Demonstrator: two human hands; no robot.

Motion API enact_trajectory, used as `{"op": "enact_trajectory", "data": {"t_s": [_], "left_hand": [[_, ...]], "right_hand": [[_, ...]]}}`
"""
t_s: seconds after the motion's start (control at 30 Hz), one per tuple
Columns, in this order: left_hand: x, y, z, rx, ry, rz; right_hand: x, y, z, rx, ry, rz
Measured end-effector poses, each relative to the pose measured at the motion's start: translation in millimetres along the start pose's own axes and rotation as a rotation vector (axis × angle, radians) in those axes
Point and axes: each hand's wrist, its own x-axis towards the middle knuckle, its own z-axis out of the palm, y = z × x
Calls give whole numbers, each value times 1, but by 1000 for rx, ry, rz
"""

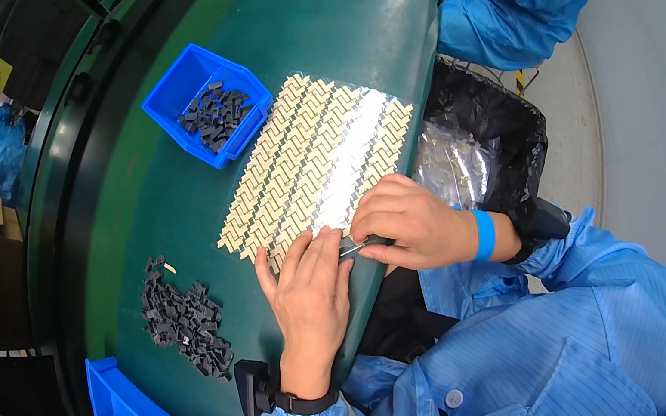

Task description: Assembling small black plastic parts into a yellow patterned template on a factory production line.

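On the green table lies a sheet of cream-coloured pieces in a zigzag pattern (282, 164), under a shiny clear film. My left hand (310, 299) rests on its near edge, fingers stretched out and lying on the pieces. My right hand (414, 225) is closed at the sheet's near right corner, pinching a slim dark tool with a silvery tip (349, 250). The tip points left toward my left fingertips and touches or nearly touches the sheet's edge. My fingers partly cover the tool, so its exact kind is hidden.
A blue bin (160, 105) with small dark pieces stands beyond the sheet. A loose pile of dark pieces (186, 323) lies left, above another blue bin (111, 400). A black-lined waste bin (516, 127) stands at the right edge. Another person's blue sleeve (487, 27) is far right.
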Motion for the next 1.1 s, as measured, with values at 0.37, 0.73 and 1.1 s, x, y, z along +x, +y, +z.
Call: {"op": "enact_trajectory", "data": {"t_s": [0.37, 0.73, 1.1], "left_hand": [[2, 1, -9, -176, -56, -93], [-19, 14, -43, -1246, -24, -441], [-57, 38, -52, -1780, -8, -642]], "right_hand": [[5, 4, -7, 299, 147, 255], [12, -22, -18, 234, 144, -291], [21, -40, -14, 359, 40, -484]]}}
